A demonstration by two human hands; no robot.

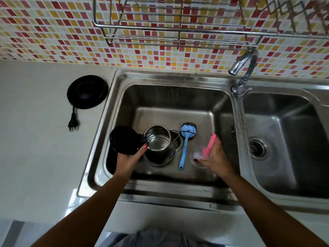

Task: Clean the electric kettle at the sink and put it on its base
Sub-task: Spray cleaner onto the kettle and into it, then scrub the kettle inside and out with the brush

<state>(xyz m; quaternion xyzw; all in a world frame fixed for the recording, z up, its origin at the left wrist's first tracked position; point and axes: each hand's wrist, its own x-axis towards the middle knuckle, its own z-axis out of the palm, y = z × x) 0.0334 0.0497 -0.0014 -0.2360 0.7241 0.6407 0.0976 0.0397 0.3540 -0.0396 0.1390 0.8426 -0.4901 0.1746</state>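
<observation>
The steel electric kettle (158,143) stands upright in the left sink basin (170,97), its black lid (124,139) flipped open to the left. My left hand (130,157) grips the kettle at its handle side, with a finger on the rim. To the kettle's right, my right hand (214,155) holds a pink-handled brush (210,145) whose whitish head points down and looks blurred. The round black kettle base (87,91) lies on the counter left of the sink, its cord and plug (73,123) trailing toward me.
A blue-handled steel-wool scrubber (186,139) lies in the basin between kettle and brush. The faucet (243,68) stands between the two basins, with the right basin (284,139) beyond it. A wire dish rack (178,29) hangs on the tiled wall. White counter (35,139) spreads left.
</observation>
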